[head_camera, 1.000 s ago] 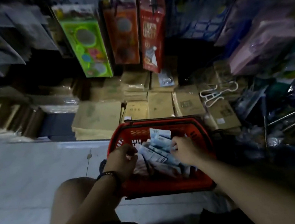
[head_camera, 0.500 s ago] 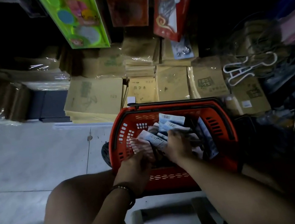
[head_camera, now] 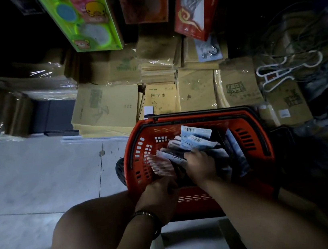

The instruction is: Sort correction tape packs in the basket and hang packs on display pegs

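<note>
- The correction tape packs lay heaped in the red basket. Most were flat, their long axes slanting from near-left to far-right and their barcoded ends towards the far rim.
- One pack stood on edge along the basket's right wall, its long axis running from far to near.
- A pink-striped pack leaned against the left wall, pointing up and away from the person.
- The basket sat on a pale tiled floor, its far rim just beside wrapped stacks of brown exercise books. Bare floor lay to its left, while dark clutter and white hangers crowded its right.
- Its black handles lay folded down along the rim, leaving the top free.
- The left hand, a bracelet at its wrist, was at the near-left corner with fingers curled around the lower end of the pink-striped pack.
- The right hand lay palm down on the pile with its fingers among the packs. Whether it pinched one could not be told.
</note>
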Demonstrator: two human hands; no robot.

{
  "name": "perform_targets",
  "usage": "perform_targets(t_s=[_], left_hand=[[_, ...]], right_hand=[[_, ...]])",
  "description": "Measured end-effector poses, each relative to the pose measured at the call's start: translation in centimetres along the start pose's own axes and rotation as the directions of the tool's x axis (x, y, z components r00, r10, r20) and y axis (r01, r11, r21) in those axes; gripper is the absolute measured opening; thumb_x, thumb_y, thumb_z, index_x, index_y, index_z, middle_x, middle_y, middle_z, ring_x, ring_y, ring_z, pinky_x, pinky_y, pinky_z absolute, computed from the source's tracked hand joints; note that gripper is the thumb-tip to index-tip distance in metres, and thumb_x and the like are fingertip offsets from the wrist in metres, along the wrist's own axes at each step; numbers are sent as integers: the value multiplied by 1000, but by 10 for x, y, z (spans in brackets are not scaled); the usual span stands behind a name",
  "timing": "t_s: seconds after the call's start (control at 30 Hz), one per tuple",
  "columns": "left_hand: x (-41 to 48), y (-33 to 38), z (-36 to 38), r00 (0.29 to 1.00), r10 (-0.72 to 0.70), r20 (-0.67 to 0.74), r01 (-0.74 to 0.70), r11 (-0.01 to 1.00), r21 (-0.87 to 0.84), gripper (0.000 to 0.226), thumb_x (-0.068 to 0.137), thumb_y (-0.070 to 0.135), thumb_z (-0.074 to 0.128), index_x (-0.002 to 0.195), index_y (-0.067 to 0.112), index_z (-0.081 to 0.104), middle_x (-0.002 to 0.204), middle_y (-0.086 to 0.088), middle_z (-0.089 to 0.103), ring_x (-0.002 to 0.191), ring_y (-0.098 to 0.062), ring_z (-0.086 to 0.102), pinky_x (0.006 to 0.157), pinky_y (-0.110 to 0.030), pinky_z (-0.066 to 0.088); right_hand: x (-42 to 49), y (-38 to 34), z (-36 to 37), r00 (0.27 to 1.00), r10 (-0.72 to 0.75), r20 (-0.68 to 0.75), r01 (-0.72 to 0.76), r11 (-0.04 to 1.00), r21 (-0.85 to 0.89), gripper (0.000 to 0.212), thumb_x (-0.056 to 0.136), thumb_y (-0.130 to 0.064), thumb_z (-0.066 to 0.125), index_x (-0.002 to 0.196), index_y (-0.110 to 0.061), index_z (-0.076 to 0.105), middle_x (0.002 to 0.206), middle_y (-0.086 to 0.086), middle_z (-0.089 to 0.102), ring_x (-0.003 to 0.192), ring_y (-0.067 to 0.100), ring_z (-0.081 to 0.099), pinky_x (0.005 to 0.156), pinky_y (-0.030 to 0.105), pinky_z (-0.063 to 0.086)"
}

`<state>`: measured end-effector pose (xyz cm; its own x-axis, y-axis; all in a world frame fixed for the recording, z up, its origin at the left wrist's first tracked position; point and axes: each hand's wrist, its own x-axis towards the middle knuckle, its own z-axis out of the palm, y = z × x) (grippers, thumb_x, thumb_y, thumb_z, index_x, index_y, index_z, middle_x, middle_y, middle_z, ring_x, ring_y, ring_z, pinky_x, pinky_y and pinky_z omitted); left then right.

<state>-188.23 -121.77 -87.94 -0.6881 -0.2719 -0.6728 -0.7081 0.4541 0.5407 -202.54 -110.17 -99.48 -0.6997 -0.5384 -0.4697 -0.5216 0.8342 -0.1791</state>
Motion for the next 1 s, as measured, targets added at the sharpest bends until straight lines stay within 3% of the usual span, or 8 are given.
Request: perform_targets(t_s=[0.23,0.33,0.43,0.57,0.67,0.73,0.83,1.0], left_hand=[[-1,2,-7,998,-46,-50,43,998,-53,8,106,38,60,106,33,65,114,1,76,97,-16,69,88,-34,56],[-8,18,-14,982,-161,-100,118,932,-342,32,110,46,52,119,20,68,116,-9,74,100,-25,68,91,-38,57],[-18,35,-24,957,-264,119,234,463,-855,53,110,57,43,114,9,66,107,-15,72,89,-32,68,81,-44,55],[-34,34,-34,955,-159,251,243,-67,-968,82,98,79,41,124,5,65,113,-20,77,90,-37,73,78,-46,59],[-48,35,-40,955,-20,296,293,-102,-951,101,89,88,44,142,4,61,140,-28,67,97,-42,78,80,-47,67],[-58,41,-45,968,48,247,251,-87,-964,79,100,65,51,148,2,58,139,-27,67,102,-40,76,84,-44,65],[-67,51,-48,988,1,153,153,-17,-988,49,100,20,54,141,-5,61,117,-26,76,89,-38,79,70,-42,67],[-88,71,-56,994,85,70,66,54,-996,44,101,15,55,140,-3,65,131,-26,73,99,-35,79,76,-39,68]], right_hand=[[-31,13,-39,964,-62,-257,86,993,85,8,94,-25,63,98,-22,68,109,-2,65,100,29,66,71,37,47],[-51,22,-65,908,-70,-414,170,963,210,4,93,-20,64,95,-20,68,100,-1,64,94,30,65,68,39,51],[-75,29,-93,826,-133,-547,328,904,276,15,96,-14,66,109,-20,72,105,-1,65,96,28,66,72,40,53],[-107,32,-120,683,-214,-699,478,854,206,14,97,-11,68,108,-16,76,98,-2,60,87,26,64,72,36,50],[-125,35,-129,587,-321,-743,576,811,105,22,100,-9,62,114,-14,79,95,2,65,86,28,67,72,40,56],[-134,37,-132,544,-385,-746,625,779,54,22,101,-9,61,110,-12,81,97,3,70,89,29,71,72,42,58],[-146,41,-139,534,-392,-750,637,769,51,23,97,-7,62,108,-13,82,98,2,72,90,26,73,73,41,60],[-156,41,-165,568,-366,-737,642,758,118,27,88,-2,72,111,-12,82,98,0,70,85,21,71,70,38,60]])
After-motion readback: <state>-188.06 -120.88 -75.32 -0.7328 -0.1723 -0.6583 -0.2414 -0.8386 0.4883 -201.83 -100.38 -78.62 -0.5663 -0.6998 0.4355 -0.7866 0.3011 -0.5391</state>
